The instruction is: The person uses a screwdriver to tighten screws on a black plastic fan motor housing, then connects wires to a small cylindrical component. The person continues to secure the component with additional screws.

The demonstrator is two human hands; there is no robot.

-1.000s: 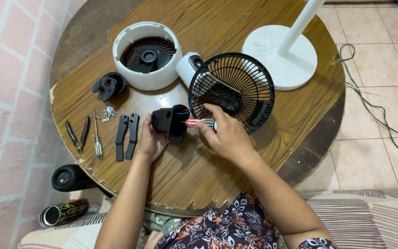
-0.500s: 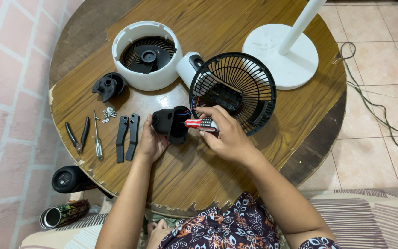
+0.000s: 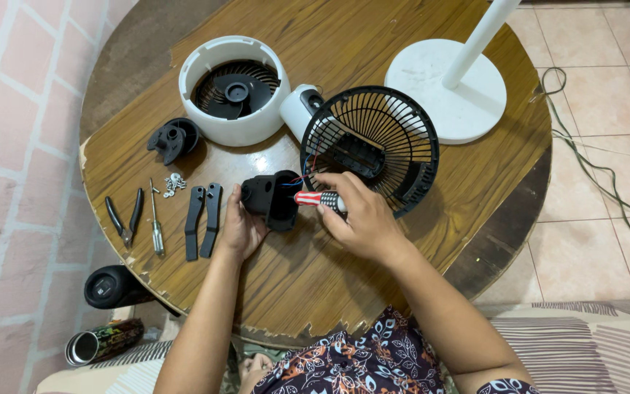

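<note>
Screwdriver point(image 3: 320, 199) stayed clamped in our right hand point(image 3: 359, 219) at frame centre; left hand point(image 3: 240, 230) fingers kept gripping the housing point(image 3: 273, 197); nothing shifted.

Black motor housing and red-handled screwdriver near the middle of the round wooden surface

The black motor housing point(image 3: 271, 198) was a rounded plastic shell, tipped on its side with its open hollow facing right; thin red and blue wires ran from it toward the far edge. The screwdriver point(image 3: 319, 199) had a red, white and black striped handle, lay level, and pointed left into the housing's opening, touching it, slightly nearer the near edge than the far one.
</note>
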